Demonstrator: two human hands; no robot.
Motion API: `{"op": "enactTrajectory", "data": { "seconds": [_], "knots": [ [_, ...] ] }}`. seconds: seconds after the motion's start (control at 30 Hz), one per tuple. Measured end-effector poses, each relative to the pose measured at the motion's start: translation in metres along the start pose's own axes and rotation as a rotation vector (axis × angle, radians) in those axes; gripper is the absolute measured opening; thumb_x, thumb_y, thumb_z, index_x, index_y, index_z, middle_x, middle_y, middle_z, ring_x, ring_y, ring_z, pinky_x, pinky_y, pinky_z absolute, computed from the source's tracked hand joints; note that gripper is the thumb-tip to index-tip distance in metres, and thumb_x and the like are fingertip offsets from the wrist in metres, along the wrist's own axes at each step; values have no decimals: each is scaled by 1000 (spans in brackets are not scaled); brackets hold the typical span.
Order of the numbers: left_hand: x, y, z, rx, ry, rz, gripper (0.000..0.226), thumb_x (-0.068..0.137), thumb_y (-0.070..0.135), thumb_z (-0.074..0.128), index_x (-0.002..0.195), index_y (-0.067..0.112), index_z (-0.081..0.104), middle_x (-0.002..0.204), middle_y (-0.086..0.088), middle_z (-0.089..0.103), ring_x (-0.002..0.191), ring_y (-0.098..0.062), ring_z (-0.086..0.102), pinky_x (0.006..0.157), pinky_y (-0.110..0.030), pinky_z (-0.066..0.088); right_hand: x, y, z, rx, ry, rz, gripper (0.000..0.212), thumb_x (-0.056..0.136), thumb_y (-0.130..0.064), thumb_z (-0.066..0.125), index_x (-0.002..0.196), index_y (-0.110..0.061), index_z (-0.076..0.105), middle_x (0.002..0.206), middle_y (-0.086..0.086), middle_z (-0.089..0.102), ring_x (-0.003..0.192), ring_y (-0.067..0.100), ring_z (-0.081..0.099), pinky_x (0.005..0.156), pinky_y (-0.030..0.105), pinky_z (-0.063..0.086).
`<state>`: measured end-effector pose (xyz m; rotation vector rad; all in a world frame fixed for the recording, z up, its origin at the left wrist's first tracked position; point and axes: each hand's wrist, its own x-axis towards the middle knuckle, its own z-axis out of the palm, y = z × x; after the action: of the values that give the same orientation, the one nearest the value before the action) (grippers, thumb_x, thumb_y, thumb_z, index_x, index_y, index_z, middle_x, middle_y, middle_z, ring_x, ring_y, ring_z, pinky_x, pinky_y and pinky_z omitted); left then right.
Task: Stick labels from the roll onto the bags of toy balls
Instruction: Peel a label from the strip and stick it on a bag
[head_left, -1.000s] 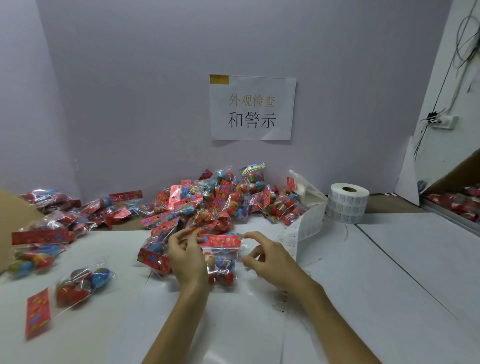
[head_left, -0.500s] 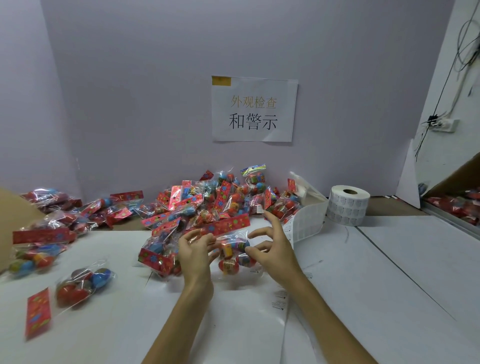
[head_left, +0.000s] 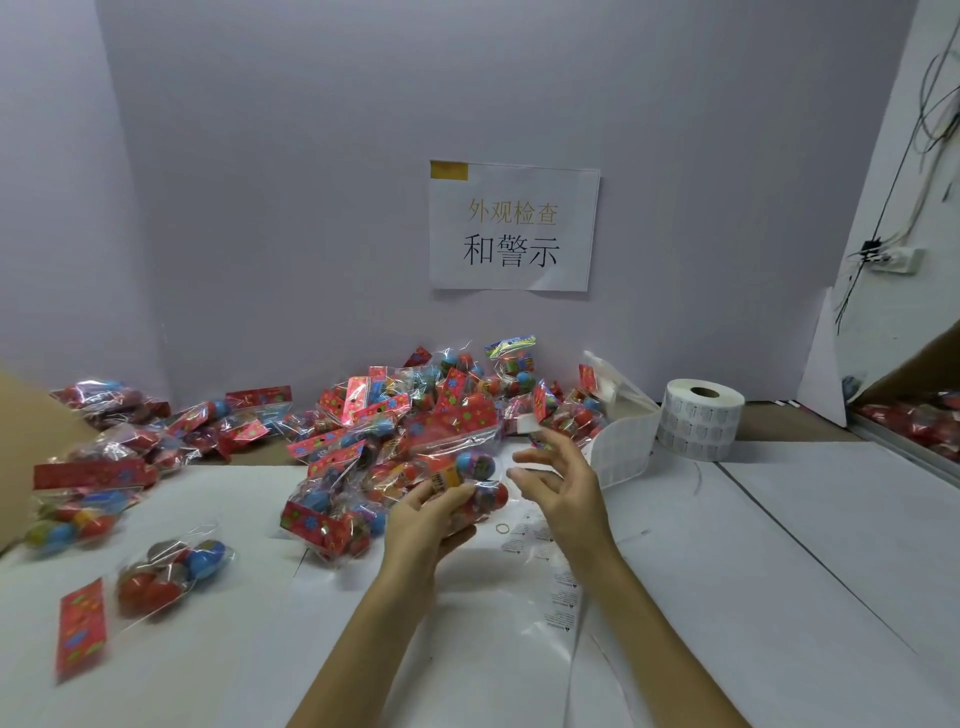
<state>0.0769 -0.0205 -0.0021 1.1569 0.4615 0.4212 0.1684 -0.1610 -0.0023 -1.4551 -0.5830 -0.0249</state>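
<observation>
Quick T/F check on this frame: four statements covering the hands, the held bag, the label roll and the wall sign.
1. The left hand holds a bag of toy balls. True.
2. The label roll stands left of the pile of bags. False: it stands right of the pile, near the wall.
3. A paper sign hangs on the back wall. True.
4. The right hand rests on the label roll. False: it hovers beside the held bag, fingers spread, apart from the roll.
</observation>
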Motion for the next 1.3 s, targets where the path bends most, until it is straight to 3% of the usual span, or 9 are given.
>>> {"op": "enactTrajectory", "data": {
  "seconds": [0.07, 0.17, 0.3, 0.43, 0.6, 0.83, 1.0, 1.17, 1.3],
  "knots": [
    [4, 1, -2, -64, 58, -14, 22, 88, 6, 74, 110, 4, 70, 99, -14, 78, 89, -24, 75, 71, -31, 59, 1, -2, -2, 53, -26, 34, 27, 90, -16, 71, 115, -27, 69, 105, 0, 75, 90, 13, 72, 74, 27, 58],
    [10, 1, -5, -176, 132, -24, 11, 87, 3, 74, 97, 6, 72, 76, -5, 78, 67, -14, 75, 58, -24, 57, 1, -6, -3, 272, -108, 174, 16, 96, -12, 62, 108, -14, 73, 87, 10, 73, 69, 20, 63, 64, 26, 52],
    [18, 2, -9, -286, 202, -44, 14, 84, 5, 78, 97, 6, 72, 76, -6, 77, 74, -20, 72, 65, -30, 55, 1, -8, 0, 341, -223, 261, 35, 85, -26, 63, 113, -7, 71, 71, 10, 61, 59, 18, 49, 57, 28, 43],
    [19, 0, -9, -246, 201, 11, 16, 83, 6, 80, 97, 7, 72, 88, -11, 76, 84, -25, 71, 75, -34, 55, -2, -7, 4, 277, -316, 273, 42, 82, -27, 60, 117, -5, 70, 68, 8, 54, 57, 15, 45, 55, 27, 41],
    [16, -2, -6, -254, 142, 29, 11, 86, 4, 76, 95, 8, 71, 76, -5, 78, 70, -18, 73, 68, -32, 55, -4, -6, 7, 232, -343, 272, 41, 83, -27, 62, 117, -6, 72, 67, 8, 54, 55, 15, 43, 55, 26, 41],
    [13, -2, -7, -180, 156, 87, 20, 86, 6, 78, 104, 9, 72, 99, -13, 77, 88, -26, 74, 74, -32, 57, -5, -6, 7, 144, -343, 244, 33, 82, -27, 66, 111, -15, 76, 69, 6, 59, 54, 14, 45, 56, 24, 42],
    [9, -1, -5, -119, 176, 133, 24, 87, 7, 78, 109, 9, 72, 104, -15, 76, 97, -30, 74, 74, -31, 58, -6, -7, 8, 108, -320, 225, 31, 81, -29, 67, 107, -17, 76, 70, 8, 59, 55, 15, 46, 57, 25, 42],
    [7, 0, -5, -85, 223, 130, 37, 88, 11, 78, 123, 7, 68, 111, -15, 74, 104, -32, 71, 85, -37, 57, -6, -9, 6, 117, -301, 205, 26, 80, -29, 67, 101, -18, 77, 69, 7, 59, 55, 15, 47, 61, 28, 43],
    [2, 2, -3, -58, 172, 126, 34, 87, 5, 78, 119, 7, 68, 110, -16, 74, 107, -35, 70, 99, -49, 56, -7, -9, 6, 84, -317, 187, 21, 89, -23, 68, 107, -16, 76, 69, 7, 59, 57, 16, 48, 62, 29, 43]
  ]
}}
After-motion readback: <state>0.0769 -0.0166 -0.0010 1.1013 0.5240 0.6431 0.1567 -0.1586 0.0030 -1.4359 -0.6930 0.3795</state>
